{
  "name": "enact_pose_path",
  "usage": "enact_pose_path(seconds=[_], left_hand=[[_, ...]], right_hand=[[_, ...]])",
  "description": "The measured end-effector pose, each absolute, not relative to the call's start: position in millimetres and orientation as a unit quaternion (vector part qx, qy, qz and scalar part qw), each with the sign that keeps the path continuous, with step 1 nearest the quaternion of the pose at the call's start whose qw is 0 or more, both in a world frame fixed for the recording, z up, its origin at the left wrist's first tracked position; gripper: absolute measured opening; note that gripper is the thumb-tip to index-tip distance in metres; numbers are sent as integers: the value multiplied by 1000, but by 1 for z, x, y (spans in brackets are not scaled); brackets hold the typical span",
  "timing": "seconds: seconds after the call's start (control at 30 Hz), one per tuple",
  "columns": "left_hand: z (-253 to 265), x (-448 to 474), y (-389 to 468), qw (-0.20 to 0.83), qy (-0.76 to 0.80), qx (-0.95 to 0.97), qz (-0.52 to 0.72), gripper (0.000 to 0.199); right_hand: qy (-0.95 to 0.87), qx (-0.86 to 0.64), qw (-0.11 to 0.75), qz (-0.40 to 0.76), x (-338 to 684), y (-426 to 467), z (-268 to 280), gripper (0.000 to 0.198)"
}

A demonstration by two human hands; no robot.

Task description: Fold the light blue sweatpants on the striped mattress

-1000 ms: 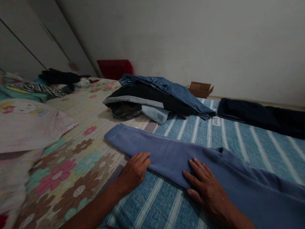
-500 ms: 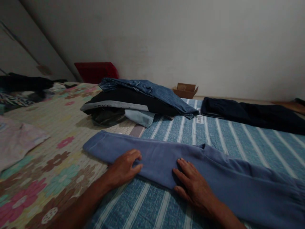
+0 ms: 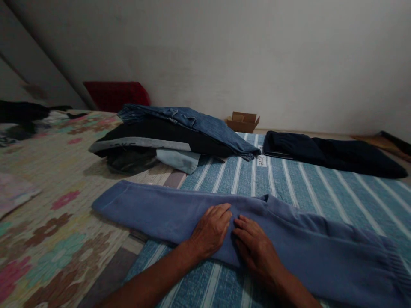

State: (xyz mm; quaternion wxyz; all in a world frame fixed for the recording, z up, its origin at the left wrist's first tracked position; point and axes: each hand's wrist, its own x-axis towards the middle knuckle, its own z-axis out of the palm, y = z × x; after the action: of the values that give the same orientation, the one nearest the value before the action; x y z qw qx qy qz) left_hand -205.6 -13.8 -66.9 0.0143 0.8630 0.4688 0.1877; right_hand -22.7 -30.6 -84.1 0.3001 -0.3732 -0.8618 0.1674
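A pair of blue sweatpants lies lengthwise across the bed, folded in half along its legs, with a ribbed band at the right end. My left hand rests on the cloth near its middle, fingers laid forward and close together. Just to its right, my right hand also lies on the sweatpants, palm down, fingers slightly bent. A narrow gap separates the two hands. Neither hand has visibly grasped the fabric, though the palms and thumbs are partly hidden.
Behind the sweatpants is a pile of clothes with jeans on top. Dark folded trousers lie at the back right on the striped blue sheet. A cardboard box and a red object are by the wall. Pink cloth lies left.
My left hand has slid right along the sweatpants, from their left part to beside my right hand. My right hand stays at about the same place on the cloth. The view has shifted slightly right.
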Motion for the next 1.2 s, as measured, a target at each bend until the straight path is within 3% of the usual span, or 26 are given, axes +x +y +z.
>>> enact_pose_path(seconds=[0.17,0.3,0.43,0.53,0.63,0.83,1.03,1.2], left_hand=[[-59,-196,-21,-19,435,875,211,24],[-59,-189,-27,-6,430,879,205,23],[-62,-189,-30,-12,406,891,202,30],[-64,-189,-31,-2,387,901,196,33],[-67,-187,-31,3,383,904,188,30],[-70,-185,-31,0,377,906,192,28],[-70,-184,-32,3,369,907,203,28],[-72,-183,-34,-8,369,905,211,30]], right_hand=[[-859,-384,301,155,-20,-28,-88,30],[-860,-413,289,77,-11,-2,-63,27],[-876,-461,137,45,-13,39,-23,23],[-874,-474,13,102,-24,65,-9,27],[-854,-494,-45,155,-33,83,-9,24],[-841,-464,-64,271,-30,105,-11,9],[-828,-408,-81,377,-27,116,-13,30],[-810,-373,-114,438,-36,120,-17,35]])
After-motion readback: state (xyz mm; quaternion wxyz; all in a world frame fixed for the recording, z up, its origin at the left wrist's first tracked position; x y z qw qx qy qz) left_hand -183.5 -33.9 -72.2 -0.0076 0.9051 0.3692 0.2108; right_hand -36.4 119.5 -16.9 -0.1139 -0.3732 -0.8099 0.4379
